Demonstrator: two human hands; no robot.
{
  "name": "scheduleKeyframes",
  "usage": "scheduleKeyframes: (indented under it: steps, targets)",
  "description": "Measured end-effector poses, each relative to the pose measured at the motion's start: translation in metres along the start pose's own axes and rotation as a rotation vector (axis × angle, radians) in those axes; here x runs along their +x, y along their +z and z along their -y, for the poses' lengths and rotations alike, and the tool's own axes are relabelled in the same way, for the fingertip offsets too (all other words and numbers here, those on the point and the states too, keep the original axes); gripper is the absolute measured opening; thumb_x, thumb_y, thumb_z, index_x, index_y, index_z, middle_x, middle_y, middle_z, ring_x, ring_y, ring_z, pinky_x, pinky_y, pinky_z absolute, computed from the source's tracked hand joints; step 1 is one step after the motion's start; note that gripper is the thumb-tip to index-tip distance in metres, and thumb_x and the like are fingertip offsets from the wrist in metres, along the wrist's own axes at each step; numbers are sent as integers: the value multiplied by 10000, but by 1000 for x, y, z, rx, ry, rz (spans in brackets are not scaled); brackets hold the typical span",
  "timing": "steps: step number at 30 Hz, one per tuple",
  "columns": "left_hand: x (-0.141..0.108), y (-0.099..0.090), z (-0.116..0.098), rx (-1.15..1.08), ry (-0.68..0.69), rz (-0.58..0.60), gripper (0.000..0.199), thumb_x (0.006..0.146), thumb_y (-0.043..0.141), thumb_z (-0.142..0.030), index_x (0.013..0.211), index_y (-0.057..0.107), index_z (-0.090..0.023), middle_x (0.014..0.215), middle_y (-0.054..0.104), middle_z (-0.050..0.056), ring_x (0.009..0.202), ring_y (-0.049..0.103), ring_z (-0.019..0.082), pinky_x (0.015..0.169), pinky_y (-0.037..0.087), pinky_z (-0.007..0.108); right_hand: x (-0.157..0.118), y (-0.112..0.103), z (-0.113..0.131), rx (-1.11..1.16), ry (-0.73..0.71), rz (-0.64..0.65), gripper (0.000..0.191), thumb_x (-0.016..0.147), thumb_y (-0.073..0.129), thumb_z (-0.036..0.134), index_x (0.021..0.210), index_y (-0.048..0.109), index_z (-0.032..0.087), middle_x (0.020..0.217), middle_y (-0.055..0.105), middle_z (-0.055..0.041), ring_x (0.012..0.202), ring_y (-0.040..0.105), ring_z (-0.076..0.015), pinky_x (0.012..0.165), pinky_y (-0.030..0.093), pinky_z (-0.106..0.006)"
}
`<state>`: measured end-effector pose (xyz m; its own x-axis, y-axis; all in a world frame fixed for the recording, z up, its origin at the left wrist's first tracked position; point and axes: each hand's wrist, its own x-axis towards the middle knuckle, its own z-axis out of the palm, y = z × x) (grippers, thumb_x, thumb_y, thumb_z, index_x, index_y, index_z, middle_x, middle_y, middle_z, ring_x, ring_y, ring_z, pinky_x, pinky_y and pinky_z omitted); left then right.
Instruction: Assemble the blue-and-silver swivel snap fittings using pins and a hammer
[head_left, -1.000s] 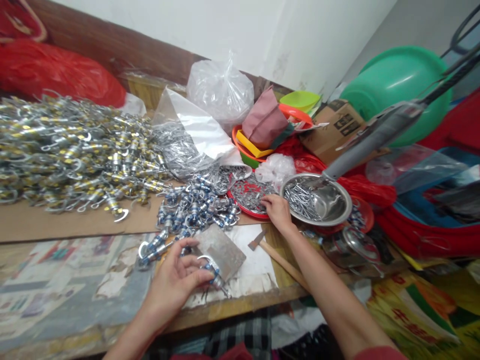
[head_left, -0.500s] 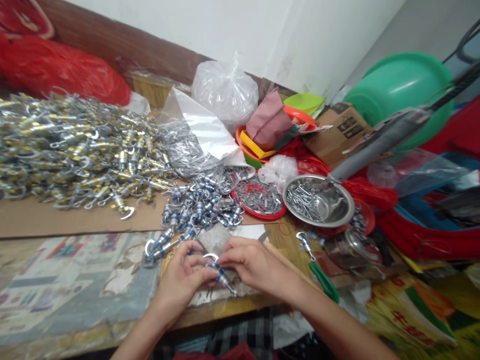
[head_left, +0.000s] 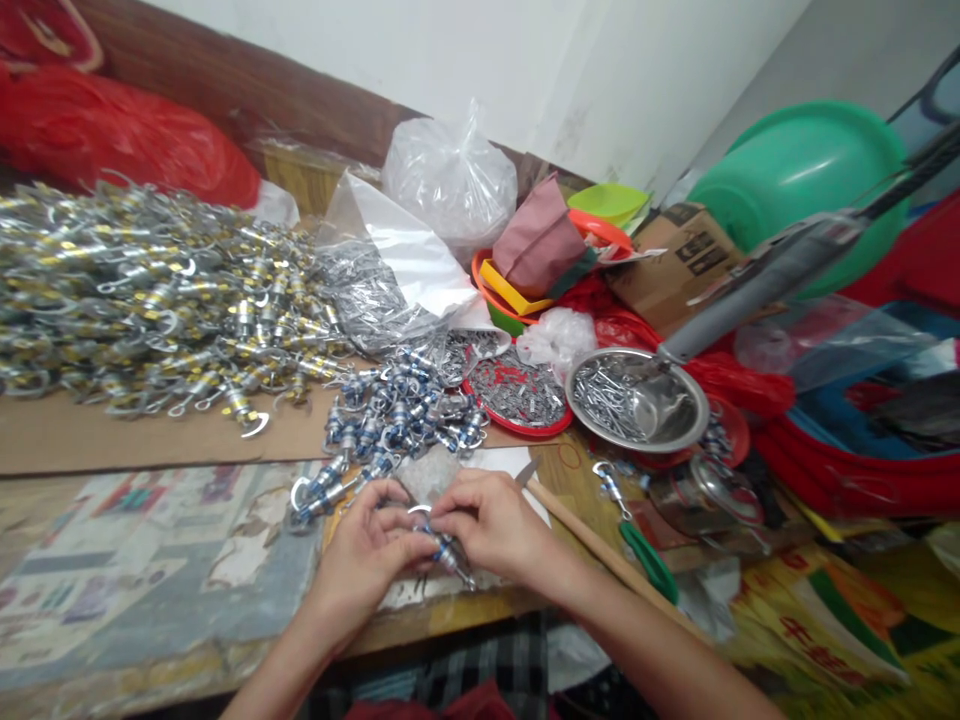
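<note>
My left hand (head_left: 365, 558) and my right hand (head_left: 491, 528) meet over a small metal plate (head_left: 433, 472) at the table's front edge. Together they pinch one blue-and-silver swivel hook (head_left: 442, 547), its ring end between my left fingers and its body under my right fingertips. Just behind them lies a small heap of blue-banded swivel hooks (head_left: 397, 415). A red dish of small flat metal pieces (head_left: 521, 394) and a steel bowl of pins (head_left: 636, 400) stand to the right of that heap.
A large pile of gold-banded swivel hooks (head_left: 150, 300) covers the cardboard on the left. A hammer's wooden handle (head_left: 592, 545) and green-handled pliers (head_left: 645, 555) lie right of my hands. Plastic bags (head_left: 450, 185), coloured trays (head_left: 517, 295), a cardboard box (head_left: 679, 255) and a green basin (head_left: 802, 165) crowd the back right.
My right hand left the red dish and came back to join my left hand on the hook. Over the last half second both hands barely shifted.
</note>
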<state>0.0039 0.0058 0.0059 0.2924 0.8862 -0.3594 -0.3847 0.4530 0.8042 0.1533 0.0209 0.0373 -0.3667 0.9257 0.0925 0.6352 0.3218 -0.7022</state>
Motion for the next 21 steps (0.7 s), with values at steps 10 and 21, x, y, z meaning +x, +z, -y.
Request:
scheduleKeyframes:
  steps: [10, 21]
  targets:
    - [1, -1, 0, 10, 2, -32, 456, 528, 727, -114, 801, 374, -210, 599, 673, -41, 511, 632, 132, 512, 543, 275, -12, 13, 6, -72, -53, -146, 176, 777, 535, 135, 775, 704, 185, 661, 605, -24, 640, 562, -130, 570, 422, -213]
    - [4, -4, 6, 20, 29, -50, 446, 531, 731, -118, 811, 396, -211, 606, 651, -63, 512, 642, 147, 503, 552, 297, -97, -51, -92, -499, 348, -86, 222, 831, 466, 292, 990, 538, 155, 896, 616, -94, 830, 595, -239, 718, 475, -377]
